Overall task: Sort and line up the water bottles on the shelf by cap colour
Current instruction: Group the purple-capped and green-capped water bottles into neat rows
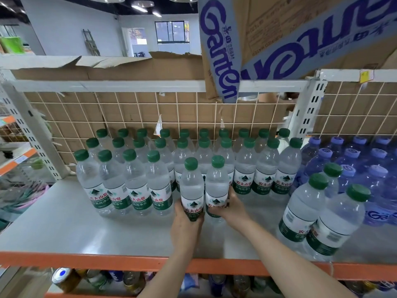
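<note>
Head view: left hand (185, 222) and right hand (231, 208) each grip a green-capped water bottle (191, 188) upright at 6 o'clock of the green block, likely extending its front row on the shelf (64, 229).

Shop stockroom: metal shelving (129, 229), rows of bottled water (137, 186), Ganten cartons (279, 35) overhead.

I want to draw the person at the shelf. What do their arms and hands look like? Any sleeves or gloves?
Both arms are bare as far as the picture shows, with no sleeves in view. The left hand and the right hand wear no gloves. I can see no watch, bracelet or ring, though some fingers are hidden behind the bottles. The arms are slim and come up from the bottom edge.
</note>
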Demonstrator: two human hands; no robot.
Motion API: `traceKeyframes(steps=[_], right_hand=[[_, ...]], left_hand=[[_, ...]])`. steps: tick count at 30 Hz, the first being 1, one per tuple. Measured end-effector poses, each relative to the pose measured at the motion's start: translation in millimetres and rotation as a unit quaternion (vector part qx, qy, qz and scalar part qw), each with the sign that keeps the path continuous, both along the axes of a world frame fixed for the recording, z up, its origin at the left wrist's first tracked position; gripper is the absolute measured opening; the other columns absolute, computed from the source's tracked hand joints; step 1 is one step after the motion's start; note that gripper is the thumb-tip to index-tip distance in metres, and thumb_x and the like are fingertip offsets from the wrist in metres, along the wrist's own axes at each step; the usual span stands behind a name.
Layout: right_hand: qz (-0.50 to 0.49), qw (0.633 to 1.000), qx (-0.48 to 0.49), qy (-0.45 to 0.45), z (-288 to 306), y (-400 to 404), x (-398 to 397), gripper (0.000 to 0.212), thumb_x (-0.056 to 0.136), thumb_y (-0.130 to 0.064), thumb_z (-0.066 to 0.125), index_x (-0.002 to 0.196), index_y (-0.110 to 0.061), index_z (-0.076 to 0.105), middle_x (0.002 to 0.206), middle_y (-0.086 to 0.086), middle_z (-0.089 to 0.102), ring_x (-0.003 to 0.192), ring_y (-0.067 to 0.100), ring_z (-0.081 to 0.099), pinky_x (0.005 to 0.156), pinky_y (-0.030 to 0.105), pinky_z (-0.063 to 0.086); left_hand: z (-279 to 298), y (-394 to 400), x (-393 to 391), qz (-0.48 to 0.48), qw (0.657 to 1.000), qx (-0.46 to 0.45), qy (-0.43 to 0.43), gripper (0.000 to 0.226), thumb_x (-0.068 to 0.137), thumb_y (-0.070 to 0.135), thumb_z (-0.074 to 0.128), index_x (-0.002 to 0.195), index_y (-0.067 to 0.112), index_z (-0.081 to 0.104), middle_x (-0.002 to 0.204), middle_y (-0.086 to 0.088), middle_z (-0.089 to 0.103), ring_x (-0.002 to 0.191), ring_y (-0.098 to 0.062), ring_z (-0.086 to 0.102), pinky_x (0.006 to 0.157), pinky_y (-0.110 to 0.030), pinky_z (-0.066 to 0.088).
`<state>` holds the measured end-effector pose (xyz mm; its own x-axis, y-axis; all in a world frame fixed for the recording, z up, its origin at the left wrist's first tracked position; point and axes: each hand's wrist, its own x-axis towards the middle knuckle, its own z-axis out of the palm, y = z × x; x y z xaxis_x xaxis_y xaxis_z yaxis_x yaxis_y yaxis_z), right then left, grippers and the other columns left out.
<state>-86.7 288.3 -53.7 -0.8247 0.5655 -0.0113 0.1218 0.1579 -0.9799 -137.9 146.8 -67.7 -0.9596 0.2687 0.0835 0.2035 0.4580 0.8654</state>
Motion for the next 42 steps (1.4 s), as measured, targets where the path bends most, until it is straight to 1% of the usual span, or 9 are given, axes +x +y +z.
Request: traceKeyframes(steps=[2, 5, 8, 13, 24, 30, 35, 39, 42], right_hand=[[-0.01, 1.0, -0.004, -0.002, -3, -2, 0, 0.076, 0.064, -0.003, 0.083, 0.126, -0.024, 0.046, 0.108, -0.01, 0.068, 0.098, 0.009, 0.065, 0.075, 0.017, 0.051], [-0.027, 1.0, 0.006, -0.004, -3, -9, -2, 0.07, 0.065, -0.002, 0.084, 0.119, -0.019, 0.043, 0.107, -0.007, 0.065, 0.096, 0.009, 0.063, 0.071, 0.013, 0.049], [-0.036, 0.999, 0.016, 0.007, -6, -17, -11, 0.068, 0.063, -0.002, 0.085, 0.118, -0.018, 0.047, 0.108, -0.005, 0.064, 0.096, 0.008, 0.061, 0.069, 0.012, 0.048], [-0.072, 0.996, 0.042, -0.017, -10, -26, -25, 0.062, 0.061, -0.017, 0.087, 0.111, -0.02, 0.051, 0.104, -0.004, 0.066, 0.098, 0.016, 0.062, 0.083, 0.034, 0.052], [-0.043, 0.995, 0.062, -0.07, 10, -27, -32, 0.054, 0.074, -0.014, 0.078, 0.112, -0.017, 0.039, 0.107, -0.001, 0.06, 0.1, 0.017, 0.055, 0.08, 0.025, 0.041], [-0.044, 0.99, 0.099, -0.091, 9, -23, -28, 0.063, 0.071, -0.02, 0.079, 0.125, -0.015, 0.046, 0.118, 0.005, 0.065, 0.114, 0.026, 0.059, 0.092, 0.035, 0.048], [-0.034, 0.991, 0.08, -0.102, 13, -20, -22, 0.062, 0.072, -0.023, 0.08, 0.125, -0.018, 0.048, 0.114, 0.001, 0.067, 0.112, 0.02, 0.06, 0.088, 0.027, 0.046], [-0.05, 0.993, 0.075, -0.083, 14, -24, -14, 0.046, 0.076, -0.026, 0.078, 0.112, -0.027, 0.05, 0.109, -0.003, 0.066, 0.104, 0.017, 0.062, 0.092, 0.037, 0.051], [-0.073, 0.991, 0.089, -0.066, 19, -28, 1, 0.024, 0.086, -0.021, 0.069, 0.102, -0.025, 0.051, 0.093, -0.008, 0.061, 0.087, 0.01, 0.061, 0.074, 0.02, 0.047]], left_hand=[[-3, 0, -1, -0.002, 1.0, 0.008, 0.007, 0.072, 0.078, 0.03, 0.074, 0.138, 0.018, 0.035, 0.133, -0.006, 0.051, 0.116, -0.031, 0.052, 0.079, -0.036, 0.044], [-4, 0, -6, 0.021, 0.999, 0.009, 0.034, 0.074, 0.077, 0.028, 0.076, 0.139, 0.016, 0.037, 0.14, -0.006, 0.041, 0.121, -0.03, 0.048, 0.084, -0.038, 0.046], [-6, -2, -9, 0.047, 0.998, 0.011, 0.045, 0.07, 0.076, 0.026, 0.077, 0.133, 0.011, 0.04, 0.13, -0.009, 0.045, 0.116, -0.033, 0.049, 0.082, -0.045, 0.05], [-11, -3, -18, 0.074, 0.996, 0.002, 0.057, 0.067, 0.073, 0.025, 0.08, 0.126, 0.005, 0.044, 0.121, -0.013, 0.05, 0.113, -0.035, 0.05, 0.082, -0.047, 0.05], [-10, 12, -23, 0.097, 0.991, -0.054, 0.071, 0.044, 0.082, 0.024, 0.071, 0.109, 0.004, 0.042, 0.116, -0.016, 0.05, 0.107, -0.039, 0.051, 0.073, -0.047, 0.047], [-2, 15, -20, 0.104, 0.991, -0.067, 0.056, 0.046, 0.082, 0.023, 0.07, 0.112, 0.003, 0.042, 0.119, -0.017, 0.049, 0.11, -0.039, 0.05, 0.074, -0.048, 0.047], [1, 12, -23, 0.097, 0.992, -0.073, 0.039, 0.052, 0.083, 0.023, 0.069, 0.121, 0.002, 0.04, 0.124, -0.018, 0.048, 0.114, -0.039, 0.05, 0.08, -0.048, 0.046], [-4, 6, -15, 0.09, 0.993, -0.062, 0.045, 0.038, 0.087, 0.012, 0.059, 0.119, 0.002, 0.041, 0.123, -0.017, 0.047, 0.11, -0.04, 0.051, 0.078, -0.047, 0.046], [-1, 4, 0, 0.079, 0.993, -0.057, 0.072, 0.025, 0.089, 0.013, 0.056, 0.109, 0.002, 0.047, 0.112, -0.017, 0.05, 0.098, -0.038, 0.055, 0.073, -0.044, 0.047]])
